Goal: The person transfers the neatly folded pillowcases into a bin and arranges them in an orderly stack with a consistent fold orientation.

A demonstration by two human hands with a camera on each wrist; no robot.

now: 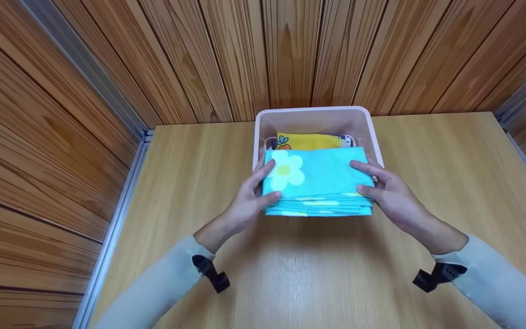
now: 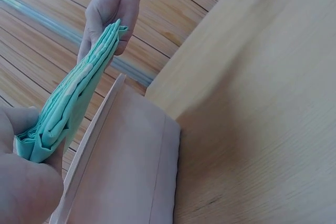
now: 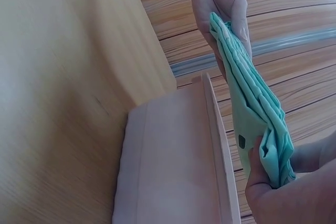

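A folded turquoise cloth (image 1: 322, 171) with a pale flower print is held between both hands, its several layers stacked toward me. My left hand (image 1: 247, 196) grips its left end, thumb on top and fingers underneath. At the right end my right hand (image 1: 395, 196) grips it the same way. In both wrist views the cloth (image 2: 73, 93) is raised above the rim of a pale pink plastic bin (image 3: 173, 156). Inside the bin lies a folded yellow cloth (image 1: 313, 141) with a fruit print, partly hidden by the turquoise one.
The bin stands on a light wooden table (image 1: 190, 173), close to its back edge. Behind rises a wood-plank wall (image 1: 290, 55). Metal rails (image 1: 112, 219) run along the table's left side. A dark strap mount (image 1: 210, 273) sits on the left wrist.
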